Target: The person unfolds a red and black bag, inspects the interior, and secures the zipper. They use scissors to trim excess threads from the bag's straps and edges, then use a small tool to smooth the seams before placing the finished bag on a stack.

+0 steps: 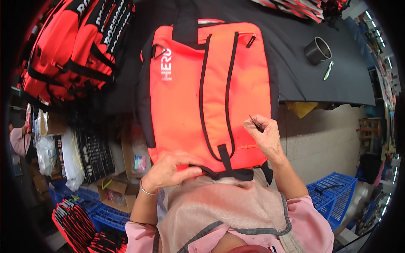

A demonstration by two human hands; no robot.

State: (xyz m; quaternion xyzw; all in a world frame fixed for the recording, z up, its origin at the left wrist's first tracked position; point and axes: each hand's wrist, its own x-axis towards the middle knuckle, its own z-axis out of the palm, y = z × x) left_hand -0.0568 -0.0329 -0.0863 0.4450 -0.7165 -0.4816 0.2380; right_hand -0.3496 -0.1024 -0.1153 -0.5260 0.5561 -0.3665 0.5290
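Note:
A bright orange-red backpack (pixel 181 109) with black sides lies in front of me, its lower end against my apron. One padded shoulder strap (pixel 216 97) with black edging runs down its middle to a black webbing strap (pixel 225 162). My left hand (pixel 171 169) grips the backpack's near left edge between thumb and fingers, beside the black webbing. Over the right side of the bag, my right hand (pixel 266 137) is closed around a small dark tool with a thin pointed tip (pixel 256 124). Most of that tool is hidden in the fingers, so its exact kind is unclear.
Red and black bags (pixel 71 55) are piled on the black-covered table (pixel 291 80) at left. A dark metal cup (pixel 317 51) and a small green-and-white tool (pixel 328 71) lie at right. Blue crates (pixel 337 194) and a cardboard box (pixel 116 196) flank me below.

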